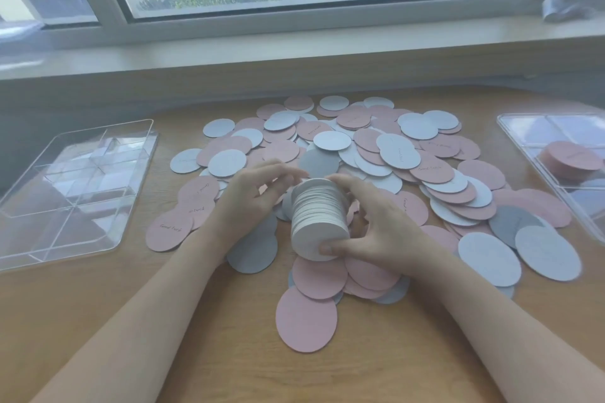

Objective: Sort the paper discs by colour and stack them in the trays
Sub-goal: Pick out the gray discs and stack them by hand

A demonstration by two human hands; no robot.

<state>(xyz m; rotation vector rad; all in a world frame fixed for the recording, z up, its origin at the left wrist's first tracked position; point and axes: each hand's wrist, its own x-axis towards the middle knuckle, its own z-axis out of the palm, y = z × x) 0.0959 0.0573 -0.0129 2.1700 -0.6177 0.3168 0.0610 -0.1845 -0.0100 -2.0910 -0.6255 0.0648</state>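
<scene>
Right now I am holding a stack (319, 219) of pale discs between both hands at the centre of the frame, above the loose pile (376, 170) of pink and pale discs spread over the table (229, 353). My right hand (376, 226) is gripping the stack, thumb on its near face and fingers curled over its far end; my left hand (258, 196) is touching its far left edge with loosely bent fingers, squaring it up, I judge. The stack is lying tilted, its long axis running from the near face up and away toward the window. The left tray (26, 235), at the left edge of the frame, is looking empty, while the right tray (510, 127), at the right edge, is already holding pink discs (571, 159). So I am judging that this pale stack is heading left, the left hand's side, though the right hand is carrying most of the hold.
</scene>
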